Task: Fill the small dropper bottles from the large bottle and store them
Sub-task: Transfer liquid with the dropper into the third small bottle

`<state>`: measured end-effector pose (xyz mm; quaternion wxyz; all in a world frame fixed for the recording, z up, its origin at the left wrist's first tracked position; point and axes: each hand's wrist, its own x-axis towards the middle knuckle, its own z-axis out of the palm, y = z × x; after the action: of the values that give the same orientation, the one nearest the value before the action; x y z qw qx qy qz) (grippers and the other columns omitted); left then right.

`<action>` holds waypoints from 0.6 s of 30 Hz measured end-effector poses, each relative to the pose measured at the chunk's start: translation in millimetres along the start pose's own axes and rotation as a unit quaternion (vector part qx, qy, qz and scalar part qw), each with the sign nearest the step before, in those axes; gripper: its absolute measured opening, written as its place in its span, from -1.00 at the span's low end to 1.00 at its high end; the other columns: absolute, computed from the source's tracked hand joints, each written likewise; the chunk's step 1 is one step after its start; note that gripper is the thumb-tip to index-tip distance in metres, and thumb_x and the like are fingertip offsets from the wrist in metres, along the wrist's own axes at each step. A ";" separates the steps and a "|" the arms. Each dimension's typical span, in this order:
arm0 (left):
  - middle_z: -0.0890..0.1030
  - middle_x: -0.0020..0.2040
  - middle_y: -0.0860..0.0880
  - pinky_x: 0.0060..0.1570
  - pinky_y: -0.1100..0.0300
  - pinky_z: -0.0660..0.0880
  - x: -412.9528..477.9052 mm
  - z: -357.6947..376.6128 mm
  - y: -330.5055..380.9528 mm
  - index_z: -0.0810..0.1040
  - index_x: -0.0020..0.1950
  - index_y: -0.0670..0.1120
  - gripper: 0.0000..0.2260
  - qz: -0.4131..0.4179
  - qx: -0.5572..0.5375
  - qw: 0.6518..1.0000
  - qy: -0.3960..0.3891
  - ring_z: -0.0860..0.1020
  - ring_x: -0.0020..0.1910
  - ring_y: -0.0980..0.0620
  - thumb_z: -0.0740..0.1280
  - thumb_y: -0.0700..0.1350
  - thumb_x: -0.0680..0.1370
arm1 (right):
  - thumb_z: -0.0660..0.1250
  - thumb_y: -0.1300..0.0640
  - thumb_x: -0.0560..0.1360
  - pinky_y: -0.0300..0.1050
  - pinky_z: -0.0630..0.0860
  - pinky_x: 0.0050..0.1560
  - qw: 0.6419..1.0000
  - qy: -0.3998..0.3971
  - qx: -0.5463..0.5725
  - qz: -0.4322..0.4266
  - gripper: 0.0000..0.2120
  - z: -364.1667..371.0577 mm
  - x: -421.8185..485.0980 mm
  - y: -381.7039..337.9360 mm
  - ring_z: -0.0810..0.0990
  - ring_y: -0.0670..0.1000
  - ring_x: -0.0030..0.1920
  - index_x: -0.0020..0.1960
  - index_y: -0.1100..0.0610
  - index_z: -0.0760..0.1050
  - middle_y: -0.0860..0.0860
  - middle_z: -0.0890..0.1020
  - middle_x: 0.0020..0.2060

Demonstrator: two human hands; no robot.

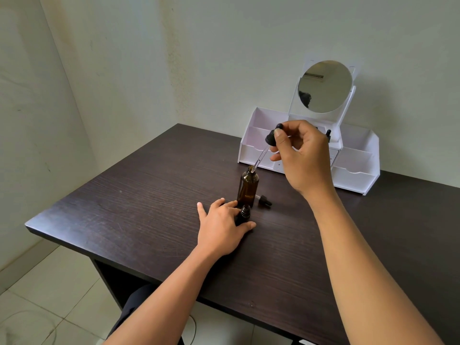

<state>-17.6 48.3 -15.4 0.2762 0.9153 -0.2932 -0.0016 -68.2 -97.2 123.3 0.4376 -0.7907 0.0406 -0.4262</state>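
in the head view we see the right hand (302, 155) raised above the dark table (149, 195). its thumb and first fingers pinch the black rubber top of a long dropper (270, 139); the other fingers are loosely curled under it. from the fingertips the glass tube goes down and to the left, tilted, and its tip is just inside the open neck of the large bottle (247, 188). this amber bottle stands upright below the right fingers and just beyond the left fingers.

the left hand (221, 227) lies low on the table. between its thumb and index finger it holds the small bottle (243, 215), which is dark, upright and has no cap. the index fingertip reaches near the foot of the large bottle; we cannot tell if it touches. the remaining left fingers are spread flat on the wood.

a small dropper cap (264, 201) lies on its side on the table, just to the right of the large bottle and beyond the left thumb.

behind the right hand stands a white organizer (356, 170) with a round mirror (324, 87) on top. past the right knuckles, a black dropper top (328, 134) shows in one of its compartments.
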 end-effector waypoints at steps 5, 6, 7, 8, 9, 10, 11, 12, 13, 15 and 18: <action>0.36 0.49 0.14 0.46 -0.32 -0.22 0.1 0.0 0.3 0.56 0.31 0.10 -0.56 0.000 0.005 1.000 -0.001 0.11 0.55 0.04 0.29 0.28 0.53 | 0.32 0.20 0.59 -0.25 0.58 -0.34 0.999 -0.019 0.025 0.007 -0.90 -2.0 -22.3 -0.8 0.67 0.10 -0.18 0.10 0.12 0.52 0.05 0.62 -0.08; 0.36 0.49 0.14 0.46 -0.32 -0.21 0.1 0.1 0.8 0.56 0.32 0.10 -0.56 -0.001 0.005 1.000 -0.001 0.11 0.56 0.04 0.29 0.28 0.53 | 0.32 0.20 0.59 -0.26 0.58 -0.34 0.999 -0.026 0.023 0.009 -0.89 -1.7 -26.6 0.6 0.67 0.10 -0.18 0.11 0.11 0.52 0.05 0.61 -0.08; 0.35 0.49 0.14 0.46 -0.32 -0.21 -0.2 -0.2 1.3 0.55 0.32 0.10 -0.56 -0.001 0.005 1.000 -0.001 0.11 0.56 0.04 0.29 0.27 0.53 | 0.33 0.20 0.59 -0.25 0.58 -0.34 0.999 -0.032 0.020 0.012 -0.89 -0.9 -30.5 2.4 0.67 0.10 -0.18 0.10 0.09 0.52 0.04 0.61 -0.09; 0.35 0.50 0.14 0.46 -0.33 -0.21 -0.5 -0.4 1.5 0.55 0.33 0.09 -0.56 0.000 0.005 1.000 0.000 0.11 0.56 0.04 0.29 0.27 0.54 | 0.33 0.20 0.58 -0.23 0.59 -0.34 0.999 -0.038 0.016 0.018 -0.90 0.3 -34.0 4.3 0.67 0.10 -0.19 0.09 0.08 0.53 0.02 0.61 -0.11; 0.35 0.50 0.14 0.46 -0.33 -0.21 -0.6 -0.7 1.8 0.55 0.33 0.09 -0.56 0.000 0.006 1.000 0.000 0.11 0.56 0.03 0.29 0.27 0.54 | 0.33 0.20 0.58 -0.21 0.60 -0.33 0.999 -0.043 0.014 0.024 -0.90 1.3 -37.0 6.3 0.67 0.10 -0.19 0.08 0.07 0.53 0.01 0.61 -0.12; 0.35 0.50 0.14 0.46 -0.33 -0.21 -0.6 -0.6 1.9 0.54 0.34 0.10 -0.56 0.000 0.007 1.000 0.001 0.11 0.56 0.04 0.29 0.27 0.54 | 0.33 0.19 0.58 -0.18 0.62 -0.33 0.998 -0.047 0.013 0.030 -0.90 2.2 -39.4 8.2 0.67 0.09 -0.19 0.08 0.06 0.53 0.00 0.62 -0.13; 0.35 0.49 0.14 0.46 -0.33 -0.21 -0.3 -0.2 1.8 0.54 0.34 0.10 -0.56 0.000 0.008 1.000 0.002 0.11 0.56 0.04 0.30 0.27 0.54 | 0.34 0.19 0.58 -0.17 0.63 -0.33 0.998 -0.050 0.011 0.034 -0.90 3.0 -41.3 9.5 0.67 0.09 -0.20 0.08 0.05 0.53 0.00 0.62 -0.13; 0.36 0.49 0.14 0.46 -0.33 -0.22 -0.2 0.1 1.5 0.54 0.33 0.10 -0.56 0.000 0.009 1.000 0.003 0.12 0.55 0.04 0.30 0.27 0.53 | 0.34 0.20 0.58 -0.16 0.63 -0.32 0.998 -0.053 0.011 0.034 -0.90 3.6 -42.7 10.4 0.67 0.09 -0.20 0.07 0.05 0.53 0.00 0.62 -0.13; 0.36 0.49 0.14 0.46 -0.33 -0.22 -0.3 0.3 1.2 0.55 0.33 0.10 -0.56 0.000 0.009 1.000 0.004 0.12 0.55 0.04 0.30 0.27 0.53 | 0.34 0.20 0.58 -0.15 0.63 -0.32 0.998 -0.055 0.010 0.035 -0.90 4.4 -43.7 11.2 0.68 0.08 -0.20 0.07 0.05 0.53 -0.01 0.63 -0.13; 0.36 0.49 0.14 0.46 -0.32 -0.22 -0.1 0.8 0.8 0.55 0.32 0.11 -0.57 0.001 0.007 1.000 0.006 0.12 0.55 0.04 0.30 0.27 0.53 | 0.34 0.19 0.58 -0.12 0.65 -0.31 0.998 -0.060 0.005 0.037 -0.89 5.7 -45.2 12.4 0.68 0.08 -0.19 0.08 0.04 0.53 -0.02 0.63 -0.12; 0.36 0.49 0.14 0.46 -0.32 -0.24 0.4 1.1 0.3 0.55 0.32 0.11 -0.58 0.002 0.005 1.000 0.006 0.12 0.55 0.03 0.30 0.27 0.53 | 0.34 0.18 0.58 -0.02 0.67 -0.28 0.997 -0.063 0.002 0.041 -0.90 7.7 -46.8 14.8 0.68 0.07 -0.18 0.08 0.04 0.53 -0.06 0.62 -0.14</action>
<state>-17.7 47.3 -16.2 0.2734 0.9159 -0.2938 0.0058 -87.9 -80.8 80.7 0.4577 -0.8130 0.0445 -0.3571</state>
